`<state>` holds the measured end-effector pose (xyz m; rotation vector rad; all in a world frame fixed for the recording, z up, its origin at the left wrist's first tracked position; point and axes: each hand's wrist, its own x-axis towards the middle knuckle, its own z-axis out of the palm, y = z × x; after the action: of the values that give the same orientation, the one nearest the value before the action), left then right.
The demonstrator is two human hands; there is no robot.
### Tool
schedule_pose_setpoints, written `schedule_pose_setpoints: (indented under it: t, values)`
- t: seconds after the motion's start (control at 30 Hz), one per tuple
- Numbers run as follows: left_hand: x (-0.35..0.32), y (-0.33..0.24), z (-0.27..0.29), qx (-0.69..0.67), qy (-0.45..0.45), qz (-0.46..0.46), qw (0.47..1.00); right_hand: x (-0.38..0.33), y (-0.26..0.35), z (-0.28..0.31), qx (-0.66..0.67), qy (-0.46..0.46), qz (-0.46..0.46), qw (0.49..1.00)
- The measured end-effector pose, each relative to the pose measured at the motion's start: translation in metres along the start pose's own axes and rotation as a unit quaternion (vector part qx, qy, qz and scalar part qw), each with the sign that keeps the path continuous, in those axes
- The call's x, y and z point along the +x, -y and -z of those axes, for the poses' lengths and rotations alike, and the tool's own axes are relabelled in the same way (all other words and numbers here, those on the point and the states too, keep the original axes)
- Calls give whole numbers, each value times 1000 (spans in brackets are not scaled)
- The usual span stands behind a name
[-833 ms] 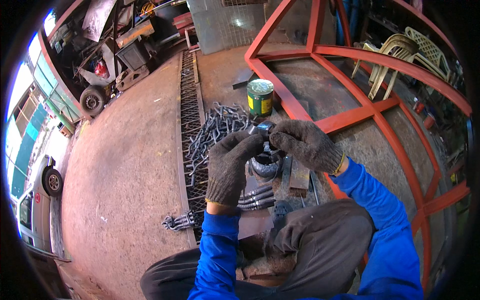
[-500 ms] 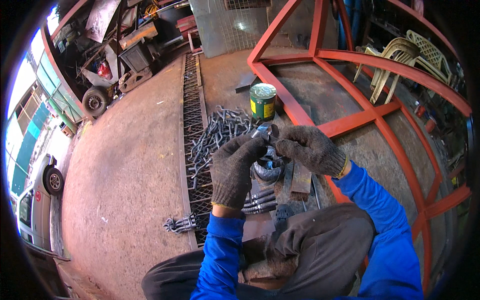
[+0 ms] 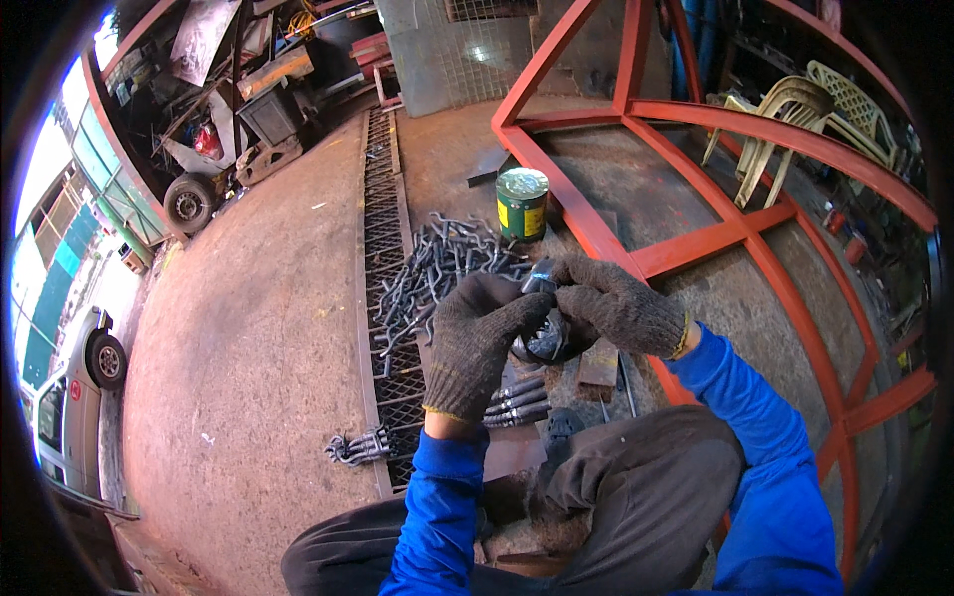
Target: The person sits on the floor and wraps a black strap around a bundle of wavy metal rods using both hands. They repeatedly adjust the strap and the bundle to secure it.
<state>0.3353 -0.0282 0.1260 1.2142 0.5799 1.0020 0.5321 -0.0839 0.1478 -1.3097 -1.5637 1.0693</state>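
Observation:
My left hand (image 3: pixel 479 333), in a dark knitted glove, is closed in a pinch on a small shiny dark piece (image 3: pixel 540 278) whose kind I cannot make out. My right hand (image 3: pixel 614 303), gloved alike, meets it from the other side, fingers closed on the same piece. Below the fingers is a rounded dark, glossy thing (image 3: pixel 547 343), partly hidden by the hands. Just beyond them lies a heap of bent dark metal rods (image 3: pixel 447 256). Several rods in a neat bundle (image 3: pixel 519 402) lie nearer my legs.
A green and yellow can (image 3: pixel 522 204) stands past my hands. The red steel frame (image 3: pixel 696 246) spans the right side. A metal grating (image 3: pixel 383 179) runs along the floor, with a small rod bundle (image 3: pixel 360 445) across its near end. Plastic chairs (image 3: pixel 785 114) stand far right.
Both hands have shifted slightly, and the shiny piece between them has turned more upright, with less of it showing. My right fingers have come closer to the left ones.

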Motion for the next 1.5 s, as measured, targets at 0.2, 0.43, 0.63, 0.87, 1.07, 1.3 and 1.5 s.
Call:
schedule_pose_setpoints:
  t: [0.2,0.43,0.63,0.87,1.07,1.3,1.5]
  values:
    - [5,1,7,-76,25,15,997,0,12,2,-57,22,20,998]
    - [-2,-6,-3,-108,56,73,990,1,6,4,21,-27,0,999]
    - [-2,9,-6,-54,88,119,988,-3,-7,4,37,-25,23,999]
    - [1,13,1,-57,94,80,991,-3,4,3,-100,-19,91,991]
    - [-1,1,-1,-22,75,58,995,-5,13,1,-51,-41,68,996]
    - [-13,-10,-19,-42,85,111,989,-7,9,5,-4,30,53,998]
    - [-3,4,-17,-78,88,95,988,-7,-4,5,58,-50,16,997]
